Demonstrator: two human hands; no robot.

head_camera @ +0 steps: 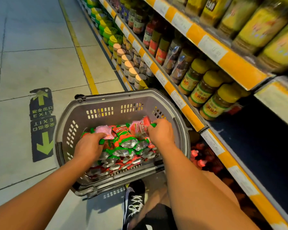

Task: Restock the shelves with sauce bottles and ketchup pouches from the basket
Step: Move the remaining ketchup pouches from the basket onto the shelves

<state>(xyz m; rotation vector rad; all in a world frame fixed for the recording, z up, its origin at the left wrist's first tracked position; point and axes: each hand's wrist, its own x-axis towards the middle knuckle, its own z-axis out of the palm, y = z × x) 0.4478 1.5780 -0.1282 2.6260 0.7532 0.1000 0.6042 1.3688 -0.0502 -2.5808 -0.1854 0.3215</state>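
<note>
Grey basket (83, 110) on floor beside shelves (194, 120), w/ many ketchup pouches (128, 146) left inside. Left hand (90, 146) and right hand (161, 133) each grip pouches in it; restocking looks far from done.

We saw a pale tiled floor (32, 55) with a yellow line (83, 57) running along the foot of the display. On the tiles lay a dark exit sticker (42, 123) with green arrows pointing both ways and the word EXIT printed twice. Jars with yellow lids (206, 95) stood in a row at the right, tan-lidded jars (130, 67) stood lower down, and green and yellow caps (106, 30) lined up farther along. White price tags (179, 100) sat on an orange strip. A black sneaker (135, 201) with white laces rested on the floor at the bottom.
</note>
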